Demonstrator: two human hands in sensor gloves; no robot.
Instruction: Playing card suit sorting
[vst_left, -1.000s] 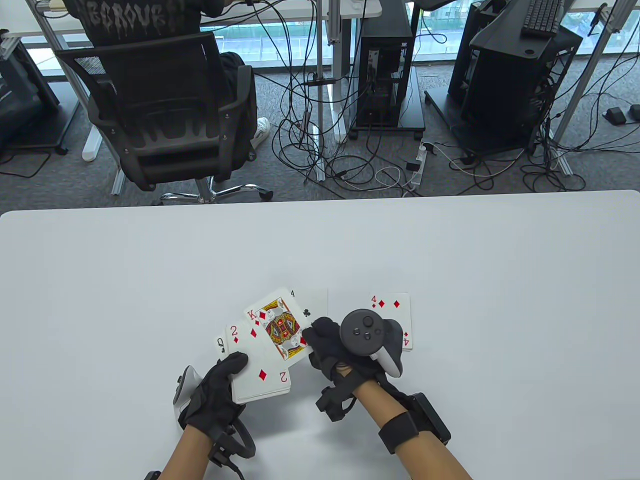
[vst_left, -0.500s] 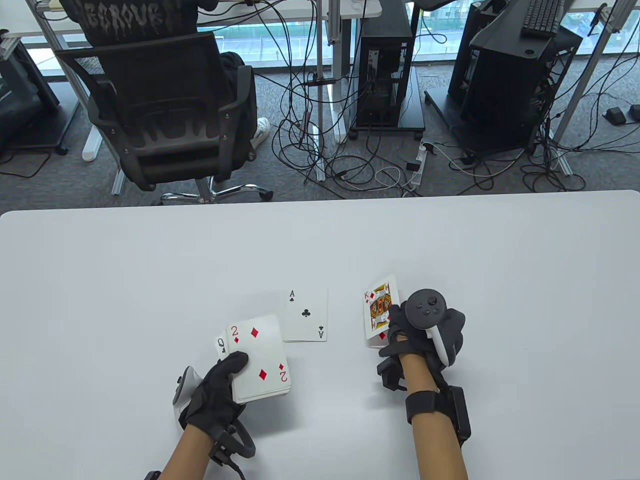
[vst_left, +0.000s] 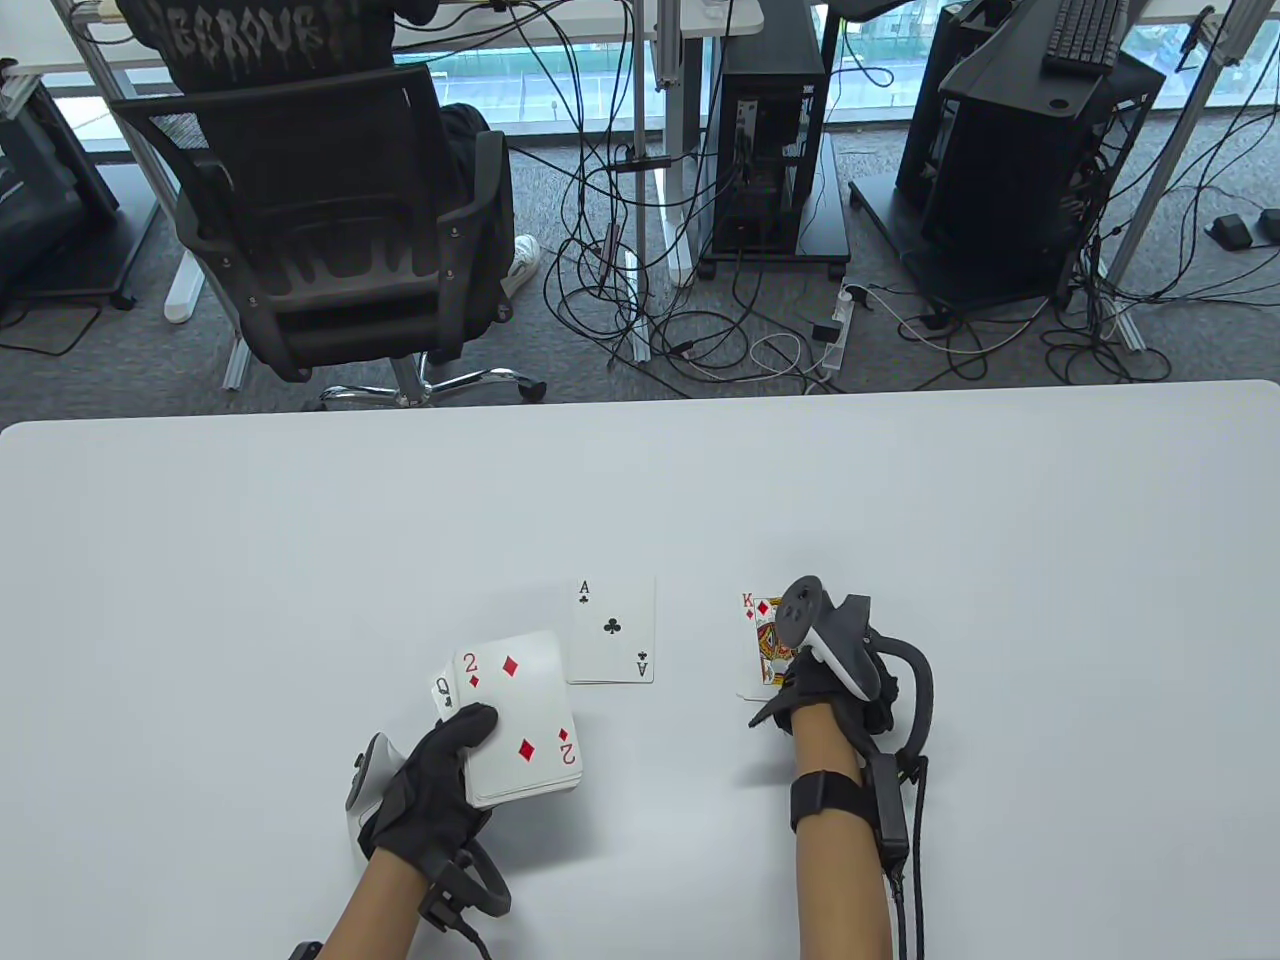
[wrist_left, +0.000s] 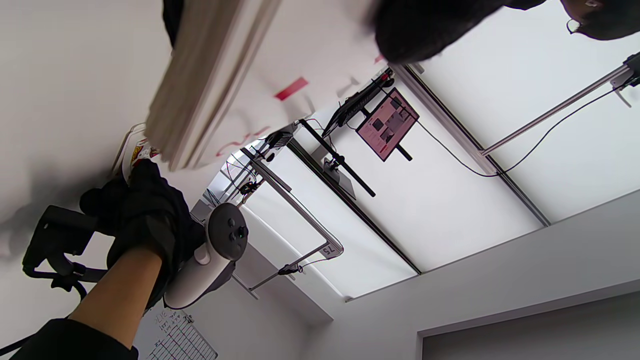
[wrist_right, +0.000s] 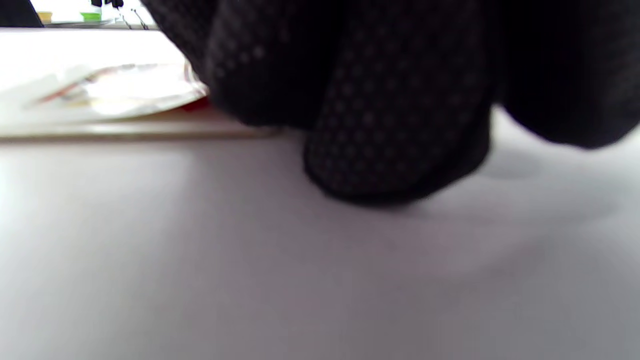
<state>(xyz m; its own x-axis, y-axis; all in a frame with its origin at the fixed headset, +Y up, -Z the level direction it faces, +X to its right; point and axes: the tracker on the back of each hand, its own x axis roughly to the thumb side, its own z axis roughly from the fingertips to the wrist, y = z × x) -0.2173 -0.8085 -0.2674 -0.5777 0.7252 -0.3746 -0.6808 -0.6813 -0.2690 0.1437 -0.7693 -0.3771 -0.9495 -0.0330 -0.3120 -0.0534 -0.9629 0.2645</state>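
- Playing cards lie in three places along the near part of the white table (vst_left: 300, 560).
- Left hand (vst_left: 430, 790) holds the deck (vst_left: 520, 725) face up, thumb curled over its near left corner; the two of diamonds is on top, with a queen's corner (vst_left: 441, 690) peeking out at the left.
- Ace of clubs (vst_left: 612, 630) lies flat and alone, just beyond the deck and touching neither hand.
- King of diamonds (vst_left: 760, 640) lies face up to the right, on top of another card whose face is hidden.
- Right hand (vst_left: 835, 690) rests at the king's right edge; whether its grip is clamped on the card or apart, I cannot tell.
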